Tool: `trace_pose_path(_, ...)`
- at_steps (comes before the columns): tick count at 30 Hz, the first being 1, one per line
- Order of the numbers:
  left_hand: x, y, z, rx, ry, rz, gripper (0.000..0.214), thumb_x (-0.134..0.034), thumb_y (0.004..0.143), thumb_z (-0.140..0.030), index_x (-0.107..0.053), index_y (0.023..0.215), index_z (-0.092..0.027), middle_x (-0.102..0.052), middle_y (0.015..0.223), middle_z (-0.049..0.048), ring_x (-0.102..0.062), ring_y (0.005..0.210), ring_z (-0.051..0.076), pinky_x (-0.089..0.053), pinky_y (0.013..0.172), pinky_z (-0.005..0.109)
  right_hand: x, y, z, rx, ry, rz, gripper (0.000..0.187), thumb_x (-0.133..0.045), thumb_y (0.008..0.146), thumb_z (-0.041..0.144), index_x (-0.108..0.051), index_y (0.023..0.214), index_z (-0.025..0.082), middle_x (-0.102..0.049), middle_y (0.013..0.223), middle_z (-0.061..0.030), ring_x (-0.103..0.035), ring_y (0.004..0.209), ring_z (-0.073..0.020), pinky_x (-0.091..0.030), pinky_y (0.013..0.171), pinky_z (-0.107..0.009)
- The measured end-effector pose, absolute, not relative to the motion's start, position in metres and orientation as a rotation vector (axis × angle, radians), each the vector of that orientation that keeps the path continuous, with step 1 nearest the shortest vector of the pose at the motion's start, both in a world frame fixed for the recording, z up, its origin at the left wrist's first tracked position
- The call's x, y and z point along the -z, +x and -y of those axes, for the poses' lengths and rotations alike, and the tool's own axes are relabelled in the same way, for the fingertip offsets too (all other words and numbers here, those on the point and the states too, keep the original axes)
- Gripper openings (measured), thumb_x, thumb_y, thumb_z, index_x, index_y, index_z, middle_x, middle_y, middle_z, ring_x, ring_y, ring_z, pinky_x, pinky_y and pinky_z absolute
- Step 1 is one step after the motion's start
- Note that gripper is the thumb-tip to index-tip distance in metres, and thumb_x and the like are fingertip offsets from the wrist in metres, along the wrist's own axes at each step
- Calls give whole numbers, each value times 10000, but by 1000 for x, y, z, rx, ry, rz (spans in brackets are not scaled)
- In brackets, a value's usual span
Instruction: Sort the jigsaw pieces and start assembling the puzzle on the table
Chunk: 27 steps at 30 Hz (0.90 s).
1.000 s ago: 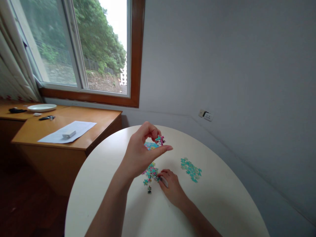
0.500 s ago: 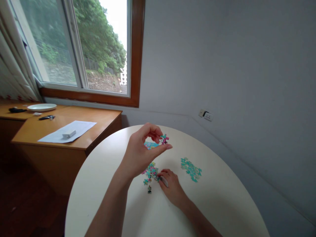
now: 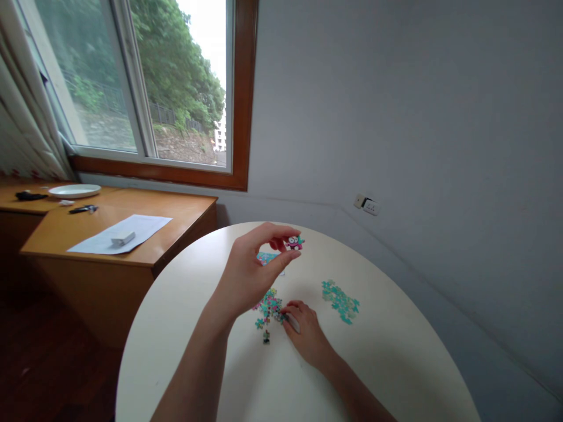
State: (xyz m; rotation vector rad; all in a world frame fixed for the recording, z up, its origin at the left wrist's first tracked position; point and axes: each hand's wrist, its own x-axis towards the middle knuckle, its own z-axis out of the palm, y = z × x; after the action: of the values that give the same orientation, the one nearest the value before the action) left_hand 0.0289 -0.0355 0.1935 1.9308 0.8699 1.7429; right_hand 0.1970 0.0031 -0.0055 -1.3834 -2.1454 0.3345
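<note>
With the left hand [image 3: 247, 268], pinching one pink-and-teal puzzle piece [image 3: 294, 242] between narrowed thumb and fingertips, out at two o'clock from the palm, broadest nine to three. Down at five o'clock from that palm, over to a mixed pile [image 3: 270, 306], nearer the right hand [image 3: 308, 333]: curled at the pile's four-o'clock edge, cannot tell whether gripping anything. Off at two o'clock from there, to a separate teal cluster [image 3: 341, 302] on the white table [image 3: 162, 316].
</note>
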Motion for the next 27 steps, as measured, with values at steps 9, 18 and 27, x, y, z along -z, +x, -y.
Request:
trace_pose_path(9,-194,29,36,-1699,1903,-885,187,-602,751,-196,-668,927,-199,-672,859,47,-606,757,144,-508,667,247,5,196,-2,-340,-1385,2146,222,-534,754,127,-626,934,218,-599,1048,-64,-529,1022,-196,-381,914,-360)
trace_pose_path(18,-193,29,38,-1662,1861,-817,216,-527,791,-177,-652,965,-207,-652,785,38,-611,681,128,-508,585,227,8,197,-4,-321,-1372,2149,228,-526,753,128,-621,935,229,-601,1052,-63,-532,1010,-198,-395,902,-360)
trace_pose_path(27,-193,30,38,-1665,1805,-845,187,-530,796,-200,-639,947,-189,-647,761,39,-606,654,126,-506,558,220,4,196,-2,-319,-1381,2147,221,-537,756,128,-625,936,219,-600,1037,-65,-533,1012,-199,-394,902,-358)
